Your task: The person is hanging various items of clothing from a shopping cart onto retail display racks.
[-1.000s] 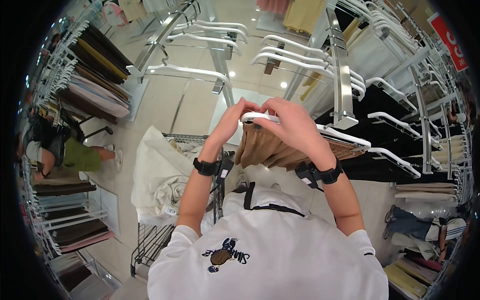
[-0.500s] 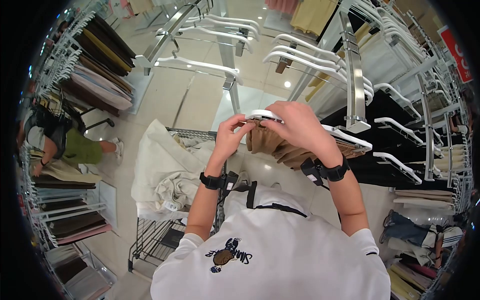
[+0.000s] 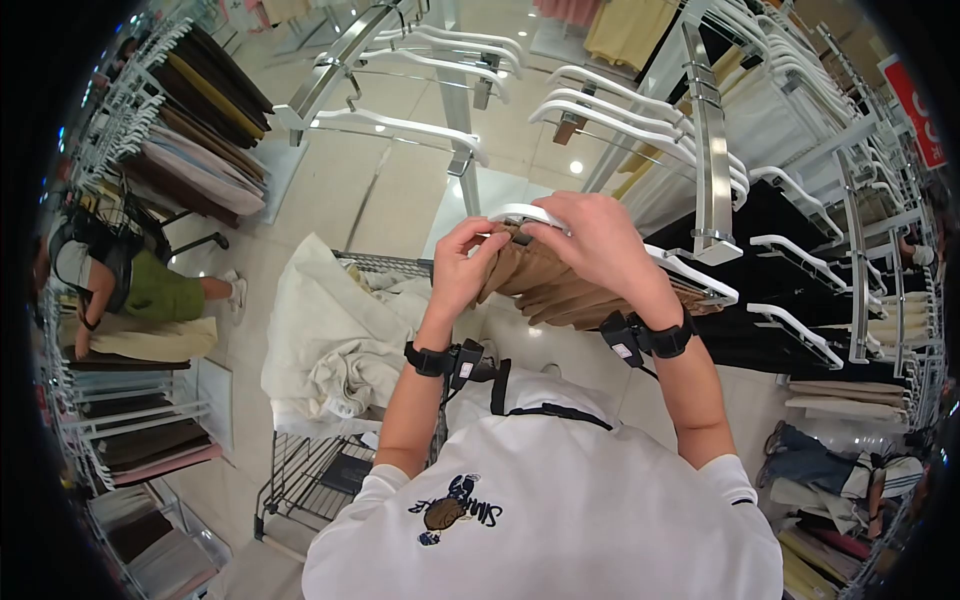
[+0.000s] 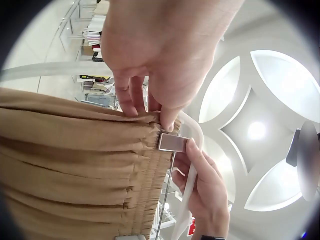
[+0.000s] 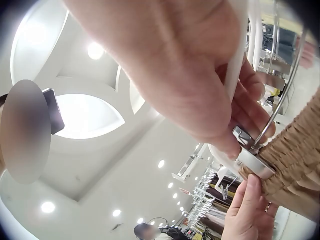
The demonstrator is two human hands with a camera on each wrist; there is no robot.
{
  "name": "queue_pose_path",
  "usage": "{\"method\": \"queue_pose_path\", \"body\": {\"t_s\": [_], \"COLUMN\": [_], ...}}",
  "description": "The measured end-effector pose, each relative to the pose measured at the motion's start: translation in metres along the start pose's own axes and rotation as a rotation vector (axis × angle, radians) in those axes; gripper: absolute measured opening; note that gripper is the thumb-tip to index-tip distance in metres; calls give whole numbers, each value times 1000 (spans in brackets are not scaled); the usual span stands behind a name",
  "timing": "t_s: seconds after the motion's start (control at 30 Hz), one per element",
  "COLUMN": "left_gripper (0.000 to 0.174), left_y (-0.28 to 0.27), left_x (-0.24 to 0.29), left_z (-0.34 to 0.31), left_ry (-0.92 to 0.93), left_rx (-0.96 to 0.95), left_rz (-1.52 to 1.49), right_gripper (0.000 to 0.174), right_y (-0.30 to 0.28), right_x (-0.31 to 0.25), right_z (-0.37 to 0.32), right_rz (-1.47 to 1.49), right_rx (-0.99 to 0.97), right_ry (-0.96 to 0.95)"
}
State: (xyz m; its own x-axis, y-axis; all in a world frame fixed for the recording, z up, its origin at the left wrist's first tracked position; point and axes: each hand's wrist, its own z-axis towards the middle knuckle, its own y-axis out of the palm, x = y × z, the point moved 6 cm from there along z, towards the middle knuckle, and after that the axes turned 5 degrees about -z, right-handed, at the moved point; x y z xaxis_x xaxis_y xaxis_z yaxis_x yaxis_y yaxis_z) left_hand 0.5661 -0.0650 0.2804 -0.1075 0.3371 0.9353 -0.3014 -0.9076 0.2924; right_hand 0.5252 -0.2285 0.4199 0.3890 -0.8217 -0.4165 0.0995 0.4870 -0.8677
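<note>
A brown garment with a gathered elastic waistband [image 4: 75, 165] hangs from a white clip hanger [image 3: 522, 213] in front of the person's chest. My left hand [image 3: 462, 272] pinches the waistband corner between thumb and fingers, right beside the hanger's metal clip [image 4: 173, 142]. From the other side my right hand [image 3: 600, 245] grips the hanger's end and the clip, its thumb pressing on the clip plate. In the right wrist view the clip [image 5: 256, 164] lies over the waistband edge, and the left fingertips [image 5: 253, 182] hold the cloth just below it.
Bare white hangers [image 3: 410, 130] hang on metal rails [image 3: 712, 150] ahead. To the left stands a wire cart [image 3: 310, 470] piled with cream cloth [image 3: 325, 330]. Black garments [image 3: 760, 330] hang at the right, and another person [image 3: 150, 285] is by the left racks.
My left hand has come down from the hanger's end to the waistband corner, then lifted slightly with the cloth. The right hand stays at the clip. The head view has shifted a little.
</note>
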Motion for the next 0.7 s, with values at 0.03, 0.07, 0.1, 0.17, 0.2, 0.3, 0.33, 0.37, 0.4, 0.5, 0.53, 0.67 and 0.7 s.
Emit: {"method": "queue_pose_path", "body": {"t_s": [0.03, 0.07, 0.1, 0.17, 0.2, 0.3, 0.33, 0.37, 0.4, 0.5, 0.53, 0.67, 0.7], "left_gripper": [14, 14, 14, 15, 15, 15, 16, 16, 16, 19, 23, 30, 28], "left_y": [0, -1, -1, 1, 1, -4, -4, -7, -10, -9, -10, -4, -8], "left_x": [-1, 0, 1, 3, 3, -1, -3, -7, -11, -10, -14, -2, -5], "left_z": [0, 1, 2, 5, 6, 8, 10, 11, 14, 22, 22, 10, 4], "left_ry": [0, 0, 0, 6, 12, 23, 33, 19, 6, 26, 46, 51, 84], "left_rx": [-4, 3, 9, 0, -1, -49, -25, -16, -15, -12, -4, 77, 136], "left_rz": [1, -2, -5, -18, -31, 111, 59, 81, 98, 171, 169, 260, 264], "right_gripper": [25, 26, 28, 29, 31, 38, 38, 43, 50, 59, 56, 29, 25], "right_y": [0, 0, 0, -1, -1, 7, 5, 0, -6, -35, -39, -31, -25], "right_x": [0, 1, 1, 2, 2, 9, 10, 2, -4, -28, -29, -7, 5], "right_z": [0, 0, 0, 1, 1, 1, 0, -1, -4, -37, -54, -140, -166], "right_rz": [-1, -1, -2, -16, -29, -29, -48, -105, -172, -170, -111, 162, 208], "right_rx": [3, 5, 7, 22, 32, -50, -36, 58, 151, 435, 449, 344, 328], "right_ry": [2, 5, 8, 12, 12, 123, 149, 79, 12, -92, -100, 50, 159]}}
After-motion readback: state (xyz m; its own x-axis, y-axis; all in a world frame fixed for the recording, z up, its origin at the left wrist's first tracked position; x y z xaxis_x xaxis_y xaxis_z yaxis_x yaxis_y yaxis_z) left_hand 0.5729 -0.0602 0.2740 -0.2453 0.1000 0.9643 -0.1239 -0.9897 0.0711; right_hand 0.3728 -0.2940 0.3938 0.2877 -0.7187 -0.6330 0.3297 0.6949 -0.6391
